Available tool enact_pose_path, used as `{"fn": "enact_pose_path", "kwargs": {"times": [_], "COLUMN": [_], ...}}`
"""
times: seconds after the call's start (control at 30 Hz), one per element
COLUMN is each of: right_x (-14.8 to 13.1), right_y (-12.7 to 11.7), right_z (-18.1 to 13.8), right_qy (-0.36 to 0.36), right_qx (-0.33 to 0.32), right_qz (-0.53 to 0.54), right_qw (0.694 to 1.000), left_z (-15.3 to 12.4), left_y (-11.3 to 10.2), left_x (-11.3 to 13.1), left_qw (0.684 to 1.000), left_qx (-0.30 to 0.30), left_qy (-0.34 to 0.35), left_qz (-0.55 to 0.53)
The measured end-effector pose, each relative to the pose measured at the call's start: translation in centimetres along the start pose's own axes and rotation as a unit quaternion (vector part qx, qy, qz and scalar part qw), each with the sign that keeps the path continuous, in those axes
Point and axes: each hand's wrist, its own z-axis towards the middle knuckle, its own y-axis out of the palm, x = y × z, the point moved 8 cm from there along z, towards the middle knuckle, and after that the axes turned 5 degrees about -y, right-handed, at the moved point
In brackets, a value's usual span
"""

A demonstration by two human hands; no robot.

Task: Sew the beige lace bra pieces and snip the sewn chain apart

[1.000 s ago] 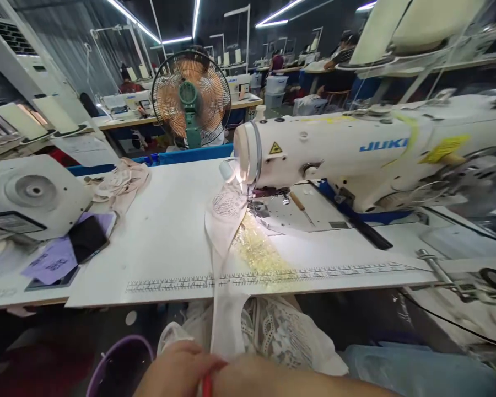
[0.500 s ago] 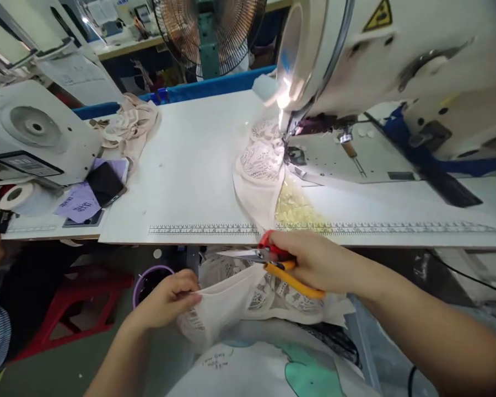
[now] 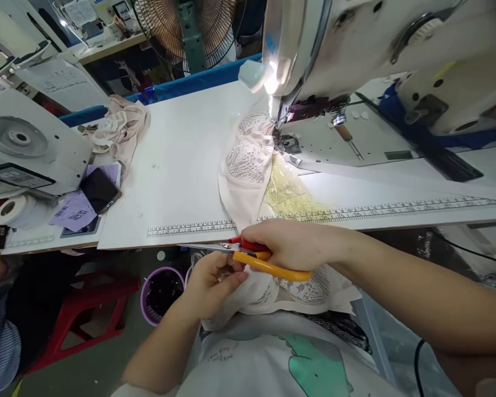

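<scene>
My right hand (image 3: 293, 242) is closed round a pair of scissors (image 3: 273, 268) with red and orange handles, their blades pointing left along the table edge. Below the blades, my left hand (image 3: 215, 284) pinches the edge of a pale bra (image 3: 310, 286) with lace cups, which lies over my lap. Another lace bra piece (image 3: 243, 182) rests on the table, its far end at the needle area of the sewing machine (image 3: 289, 60) and its near end reaching the table edge by my right hand. The blade tips are hard to make out.
A ruler strip (image 3: 198, 227) runs along the front of the white table (image 3: 177, 154). Yellowish clear film (image 3: 289, 190) lies beside the bra piece. Farther left are a fabric pile (image 3: 118, 129), a phone (image 3: 100, 190) and a second machine (image 3: 33, 143). Below stand a purple-rimmed bin (image 3: 149, 317) and a red stool (image 3: 86, 320), with another person alongside.
My left hand has moved right and up along the bra, close under the scissors. The scissors have shifted left with my right hand. The view has tilted slightly.
</scene>
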Motion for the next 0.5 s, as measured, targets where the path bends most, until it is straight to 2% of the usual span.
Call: {"fn": "enact_pose_path", "kwargs": {"times": [0.07,0.13,0.3,0.5], "right_x": [0.1,0.1,-0.5,-0.9], "right_y": [-0.4,-0.6,-0.8,-0.8], "right_z": [0.1,0.3,0.7,0.9], "right_qy": [0.001,0.000,-0.004,-0.018], "right_qx": [-0.004,-0.003,-0.012,-0.016], "right_qz": [-0.009,-0.018,-0.044,-0.039], "right_qw": [1.000,1.000,0.999,0.999], "left_z": [0.3,0.4,0.4,0.6], "left_y": [0.0,-0.1,-0.2,0.0], "left_x": [-1.1,-1.8,-2.5,-2.1], "left_qw": [0.993,0.983,0.978,0.980], "left_qx": [-0.004,-0.001,0.012,0.026], "left_qy": [-0.045,-0.067,-0.094,-0.102], "left_qz": [-0.110,-0.171,-0.187,-0.168]}}
